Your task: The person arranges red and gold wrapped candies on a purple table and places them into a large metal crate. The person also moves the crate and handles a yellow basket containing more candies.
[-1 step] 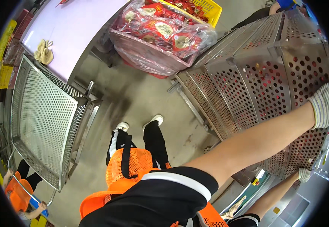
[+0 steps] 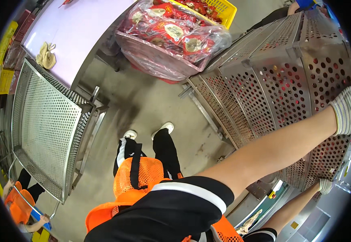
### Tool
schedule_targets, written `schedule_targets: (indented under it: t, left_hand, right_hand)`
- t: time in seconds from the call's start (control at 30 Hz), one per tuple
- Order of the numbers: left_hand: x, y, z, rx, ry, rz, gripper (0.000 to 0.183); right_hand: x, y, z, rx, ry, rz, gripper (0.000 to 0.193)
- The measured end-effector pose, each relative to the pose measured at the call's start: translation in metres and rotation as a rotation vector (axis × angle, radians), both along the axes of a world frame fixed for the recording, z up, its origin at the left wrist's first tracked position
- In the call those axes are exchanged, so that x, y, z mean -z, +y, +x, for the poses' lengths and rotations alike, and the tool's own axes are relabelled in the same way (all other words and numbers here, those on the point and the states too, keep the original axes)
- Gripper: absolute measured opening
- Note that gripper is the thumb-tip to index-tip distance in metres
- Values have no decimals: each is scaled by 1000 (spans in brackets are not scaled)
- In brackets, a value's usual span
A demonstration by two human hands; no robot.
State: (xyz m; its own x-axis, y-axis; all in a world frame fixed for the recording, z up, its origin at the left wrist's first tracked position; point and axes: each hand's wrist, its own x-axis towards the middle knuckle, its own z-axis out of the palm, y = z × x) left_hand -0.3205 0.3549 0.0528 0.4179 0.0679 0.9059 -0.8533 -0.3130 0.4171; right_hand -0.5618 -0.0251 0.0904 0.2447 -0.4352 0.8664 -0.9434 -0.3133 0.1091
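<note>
On the right a tall perforated metal bin (image 2: 280, 92) shows red things through its round holes. My left hand (image 2: 345, 109), in a striped knit glove, reaches across to the bin's far right side. Its wrist lies against the holed wall, and its fingers are out of sight past the edge. Lower down, my right hand (image 2: 325, 186), gloved the same way, touches the same bin near its lower corner. The fingers of that hand are too small and turned away to make out.
A shallow perforated metal tray cart (image 2: 48, 125) stands at left, with another person's hands (image 2: 45, 219) at its handle. A pale table (image 2: 78, 32) bears a cloth glove (image 2: 46, 55). A plastic-lined crate (image 2: 155, 56) of red packets and a yellow basket (image 2: 226, 12) stand ahead.
</note>
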Motion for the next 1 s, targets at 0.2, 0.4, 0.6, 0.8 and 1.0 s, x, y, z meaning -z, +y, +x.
schedule_targets:
  t: [0.2,0.4,0.6,0.8,1.0]
  left_hand:
    - [7,6,4,-87,-35,-50,28]
    - [16,26,10,-182,-116,-81,29]
    - [32,45,11,-221,-257,-53,31]
    - [35,77,51,-347,-415,1,33]
    - [48,64,67,-360,-442,30,32]
  right_hand:
    - [8,-3,-1,-53,-26,-36,27]
    - [12,-5,1,-73,-39,-96,25]
    - [23,-9,-14,61,11,-193,24]
    - [58,42,42,237,32,-252,21]
    - [78,80,55,-381,-340,-399,30]
